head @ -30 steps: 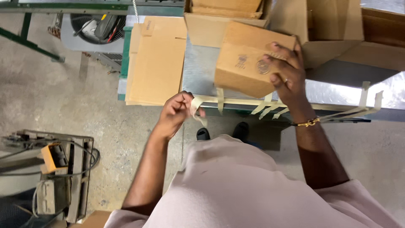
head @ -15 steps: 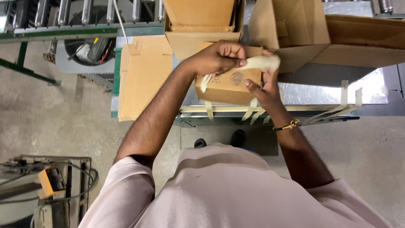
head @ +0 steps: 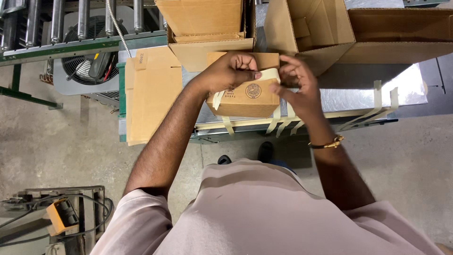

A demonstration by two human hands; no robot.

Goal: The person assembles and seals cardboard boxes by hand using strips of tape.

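Observation:
A small brown cardboard box (head: 247, 98) stands on the metal table (head: 358, 89) in front of me. My left hand (head: 231, 71) rests on its top and presses a pale strip of tape (head: 266, 74) against the box. My right hand (head: 297, 85) pinches the strip's other end at the box's right corner. A loose tail of tape hangs down the box's left face. More tape strips (head: 283, 126) hang from the table's front edge.
Flat cardboard sheets (head: 153, 94) lie at the table's left end. Open cartons (head: 306, 28) stand behind the small box, another at far right (head: 401, 38). A roller conveyor (head: 71, 19) and a fan (head: 89, 66) sit at upper left. A yellow control pendant (head: 61, 216) lies on the floor.
My left hand pulled a tape strip from the table edge and carried it up onto the box. Both hands now hold it across the box top, and the view has shifted closer.

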